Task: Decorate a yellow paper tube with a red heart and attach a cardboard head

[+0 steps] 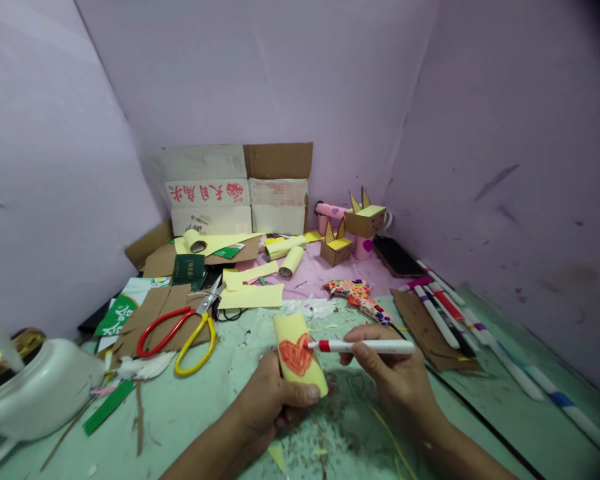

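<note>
Head view, left hand (pixel 275 395): fingers were wrapped snugly round a yellow tube (pixel 314 370), tilted above the tabletop (pixel 205 403).
Right hand (pixel 387 365): fingers pinched a red-and-white marker (pixel 375 347), its tip at the tube's red heart (pixel 297 358).
Scissors (pixel 203 311): lay partly on brown cardboard (pixel 155 310).
Carton (pixel 210 193): stood at the back, against the wall (pixel 280 80).

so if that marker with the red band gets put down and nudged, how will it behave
The marker would probably roll, since its barrel looks slim and round. It's likely light and stiff: the right hand holds it in the fingers, and it looks straight. It may be slightly slippery, as the barrel looks smooth.
</note>
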`<action>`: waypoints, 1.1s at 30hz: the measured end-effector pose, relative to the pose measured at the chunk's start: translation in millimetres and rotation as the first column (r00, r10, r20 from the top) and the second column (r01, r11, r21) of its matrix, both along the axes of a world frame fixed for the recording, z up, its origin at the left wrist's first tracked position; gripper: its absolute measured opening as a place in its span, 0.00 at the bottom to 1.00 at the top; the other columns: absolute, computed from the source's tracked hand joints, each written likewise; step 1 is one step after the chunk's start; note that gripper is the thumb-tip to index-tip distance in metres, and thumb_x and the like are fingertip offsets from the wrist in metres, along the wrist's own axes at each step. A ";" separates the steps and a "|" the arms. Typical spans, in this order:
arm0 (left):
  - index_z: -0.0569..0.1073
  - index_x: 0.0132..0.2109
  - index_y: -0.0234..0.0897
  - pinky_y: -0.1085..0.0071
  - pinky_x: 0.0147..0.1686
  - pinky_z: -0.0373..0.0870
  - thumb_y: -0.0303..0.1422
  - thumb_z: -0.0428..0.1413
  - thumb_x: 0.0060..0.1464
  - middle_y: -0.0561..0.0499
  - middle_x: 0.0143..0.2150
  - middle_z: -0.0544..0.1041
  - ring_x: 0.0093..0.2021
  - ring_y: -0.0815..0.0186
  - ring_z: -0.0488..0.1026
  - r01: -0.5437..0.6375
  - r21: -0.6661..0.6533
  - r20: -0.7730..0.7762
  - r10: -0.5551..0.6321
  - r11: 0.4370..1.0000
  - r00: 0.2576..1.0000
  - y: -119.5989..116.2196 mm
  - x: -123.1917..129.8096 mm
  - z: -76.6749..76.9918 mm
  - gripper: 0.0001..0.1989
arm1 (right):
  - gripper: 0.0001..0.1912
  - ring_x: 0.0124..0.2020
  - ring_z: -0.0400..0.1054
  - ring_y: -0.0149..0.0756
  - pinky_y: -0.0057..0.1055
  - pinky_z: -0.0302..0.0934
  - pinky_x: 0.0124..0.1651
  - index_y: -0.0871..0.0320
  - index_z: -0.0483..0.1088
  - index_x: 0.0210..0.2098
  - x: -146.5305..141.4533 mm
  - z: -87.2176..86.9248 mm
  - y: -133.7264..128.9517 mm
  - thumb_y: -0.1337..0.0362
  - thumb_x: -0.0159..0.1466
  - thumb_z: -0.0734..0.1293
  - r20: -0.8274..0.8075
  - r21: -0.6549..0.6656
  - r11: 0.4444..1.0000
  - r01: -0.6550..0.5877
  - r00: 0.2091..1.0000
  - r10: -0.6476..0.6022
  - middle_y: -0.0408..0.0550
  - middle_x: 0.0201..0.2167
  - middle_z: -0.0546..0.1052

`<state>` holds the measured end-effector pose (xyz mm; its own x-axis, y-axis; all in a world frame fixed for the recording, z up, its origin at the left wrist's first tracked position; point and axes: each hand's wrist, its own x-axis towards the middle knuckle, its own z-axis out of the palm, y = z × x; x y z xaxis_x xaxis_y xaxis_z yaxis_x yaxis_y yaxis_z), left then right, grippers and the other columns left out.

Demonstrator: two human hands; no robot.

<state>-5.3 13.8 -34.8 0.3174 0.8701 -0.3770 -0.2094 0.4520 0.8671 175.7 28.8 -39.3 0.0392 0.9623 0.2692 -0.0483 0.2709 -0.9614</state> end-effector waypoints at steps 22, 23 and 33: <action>0.72 0.31 0.31 0.77 0.12 0.41 0.35 0.65 0.31 0.55 0.19 0.68 0.13 0.79 0.51 0.019 0.014 -0.097 -0.018 1.000 0.995 0.0 0.7 1.2 0.17 | 0.11 0.21 0.70 0.37 0.29 0.60 0.24 0.57 0.77 0.29 -1.2 2.4 -3.1 0.55 0.58 0.71 0.065 0.055 0.997 0.055 0.996 -0.058 0.46 0.20 0.78; 0.72 0.31 0.31 0.77 0.12 0.41 0.34 0.65 0.31 0.55 0.19 0.69 0.13 0.79 0.51 0.021 0.007 -0.102 -0.021 1.000 0.995 -0.1 0.7 1.4 0.17 | 0.10 0.22 0.70 0.37 0.29 0.61 0.24 0.57 0.77 0.29 -0.6 1.5 -2.4 0.56 0.58 0.71 0.079 0.076 0.996 0.042 0.996 -0.048 0.46 0.20 0.78; 0.73 0.31 0.31 0.78 0.12 0.42 0.33 0.66 0.32 0.57 0.17 0.67 0.13 0.79 0.52 0.004 -0.003 -0.059 -0.004 1.000 0.998 -1.5 2.6 7.2 0.17 | 0.07 0.23 0.69 0.37 0.30 0.60 0.28 0.56 0.77 0.27 -3.4 6.9 -7.5 0.60 0.57 0.71 0.064 0.068 0.997 0.023 0.998 -0.028 0.45 0.20 0.77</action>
<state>-2.7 12.3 -27.6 0.2979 0.8680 -0.3972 -0.1564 0.4549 0.8767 172.3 21.3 -32.4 0.0437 0.9408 0.3360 0.0216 0.3354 -0.9418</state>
